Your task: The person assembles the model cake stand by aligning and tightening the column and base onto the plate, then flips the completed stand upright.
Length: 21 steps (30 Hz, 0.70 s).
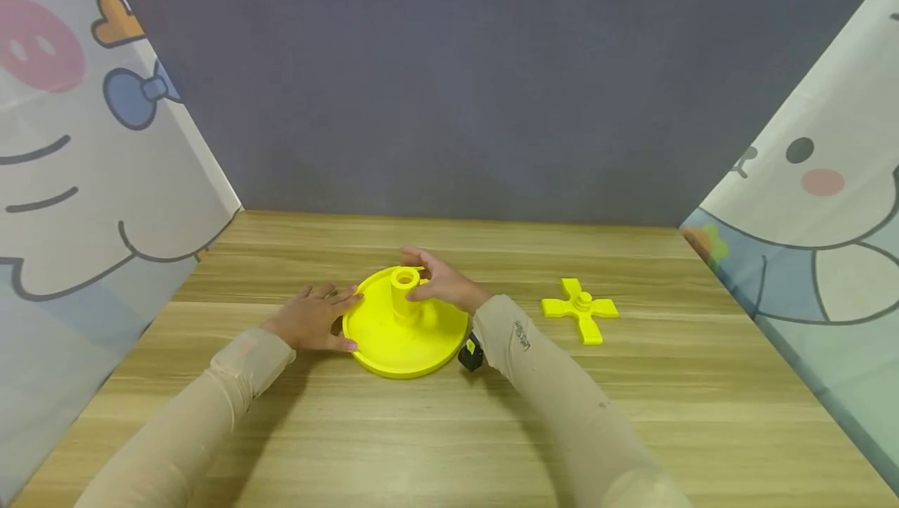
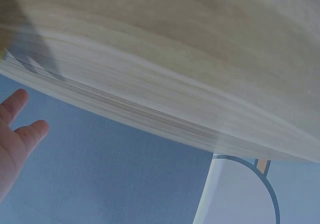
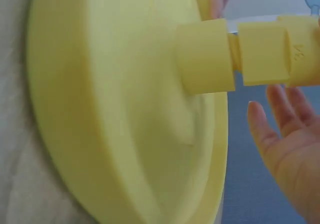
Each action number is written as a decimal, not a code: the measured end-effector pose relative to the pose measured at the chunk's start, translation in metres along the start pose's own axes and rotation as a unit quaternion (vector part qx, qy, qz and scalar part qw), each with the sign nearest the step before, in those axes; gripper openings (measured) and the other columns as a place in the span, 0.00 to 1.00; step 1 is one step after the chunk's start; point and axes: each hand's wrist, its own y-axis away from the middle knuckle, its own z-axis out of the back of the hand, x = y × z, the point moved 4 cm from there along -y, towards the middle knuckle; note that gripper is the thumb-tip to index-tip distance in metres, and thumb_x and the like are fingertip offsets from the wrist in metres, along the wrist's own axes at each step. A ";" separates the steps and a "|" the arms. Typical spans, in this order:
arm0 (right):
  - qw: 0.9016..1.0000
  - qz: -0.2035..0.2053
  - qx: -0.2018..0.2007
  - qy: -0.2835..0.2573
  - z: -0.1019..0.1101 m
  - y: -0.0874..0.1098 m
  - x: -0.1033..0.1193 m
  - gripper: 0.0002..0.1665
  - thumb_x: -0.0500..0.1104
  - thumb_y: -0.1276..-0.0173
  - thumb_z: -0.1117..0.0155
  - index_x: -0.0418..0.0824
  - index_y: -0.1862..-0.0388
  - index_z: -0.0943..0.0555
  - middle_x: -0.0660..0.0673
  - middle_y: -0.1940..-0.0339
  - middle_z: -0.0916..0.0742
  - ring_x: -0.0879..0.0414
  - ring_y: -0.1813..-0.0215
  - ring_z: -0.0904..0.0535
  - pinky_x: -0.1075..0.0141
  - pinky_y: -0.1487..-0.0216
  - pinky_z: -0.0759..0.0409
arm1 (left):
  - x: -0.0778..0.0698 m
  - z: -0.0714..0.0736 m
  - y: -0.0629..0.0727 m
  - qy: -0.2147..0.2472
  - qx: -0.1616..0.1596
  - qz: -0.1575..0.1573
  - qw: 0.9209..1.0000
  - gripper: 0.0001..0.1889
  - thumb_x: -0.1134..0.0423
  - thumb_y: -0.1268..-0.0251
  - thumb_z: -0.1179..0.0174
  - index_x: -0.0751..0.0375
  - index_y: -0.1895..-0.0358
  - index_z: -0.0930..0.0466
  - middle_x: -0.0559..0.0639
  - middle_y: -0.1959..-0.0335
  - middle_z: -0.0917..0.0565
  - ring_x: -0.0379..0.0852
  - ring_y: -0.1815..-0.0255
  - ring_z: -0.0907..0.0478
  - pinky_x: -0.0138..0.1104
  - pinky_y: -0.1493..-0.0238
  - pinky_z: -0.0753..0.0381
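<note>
A round yellow disc [image 1: 393,364] with an upright hollow post [image 1: 405,289] lies on the wooden table. My left hand [image 1: 316,319] rests flat on the table, straight fingers touching the disc's left rim. My right hand [image 1: 437,282] is cupped around the top of the post from the right. In the right wrist view the disc [image 3: 115,124] and post [image 3: 240,53] fill the frame, and my right fingers [image 3: 287,144] are relaxed with a gap to the post. The left wrist view shows only two fingertips of my left hand [image 2: 15,139].
A yellow cross-shaped piece [image 1: 581,309] lies on the table to the right of the disc. A small black object [image 1: 470,353] sits under my right wrist. Cartoon-printed cloths [image 1: 91,180] wall both sides, and a grey panel [image 1: 463,79] stands at the back.
</note>
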 end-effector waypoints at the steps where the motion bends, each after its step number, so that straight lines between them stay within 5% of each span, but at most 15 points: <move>1: 1.000 0.003 0.007 -0.004 0.000 0.000 0.000 0.45 0.28 0.39 0.38 0.35 0.25 0.45 0.33 0.30 0.33 0.43 0.34 0.32 0.58 0.36 0.30 | 0.000 0.000 0.000 0.001 0.000 0.000 1.000 0.49 0.29 0.45 0.45 0.63 0.28 0.39 0.61 0.27 0.40 0.70 0.31 0.43 0.67 0.38 0.46; 7: 1.000 -0.001 0.017 -0.019 0.003 0.000 0.001 0.36 0.30 0.37 0.39 0.30 0.30 0.37 0.35 0.32 0.28 0.47 0.36 0.28 0.62 0.37 0.30 | -0.002 0.002 0.001 0.001 -0.002 -0.001 1.000 0.48 0.30 0.45 0.44 0.63 0.28 0.39 0.61 0.28 0.39 0.70 0.31 0.42 0.67 0.38 0.45; 15: 0.999 -0.018 -0.018 0.027 0.001 -0.005 0.001 0.33 0.34 0.39 0.33 0.33 0.34 0.30 0.40 0.39 0.22 0.51 0.47 0.26 0.64 0.43 0.27 | 0.000 0.001 0.001 0.004 -0.001 -0.001 1.000 0.49 0.29 0.45 0.44 0.63 0.28 0.39 0.61 0.28 0.39 0.70 0.31 0.42 0.67 0.38 0.46; 21: 0.998 0.001 -0.005 0.059 0.002 -0.002 0.003 0.38 0.37 0.36 0.33 0.32 0.30 0.35 0.36 0.33 0.27 0.46 0.42 0.27 0.66 0.41 0.27 | 0.000 -0.001 -0.004 -0.006 0.006 0.003 1.000 0.50 0.28 0.46 0.46 0.62 0.28 0.39 0.60 0.27 0.40 0.68 0.30 0.42 0.69 0.39 0.47</move>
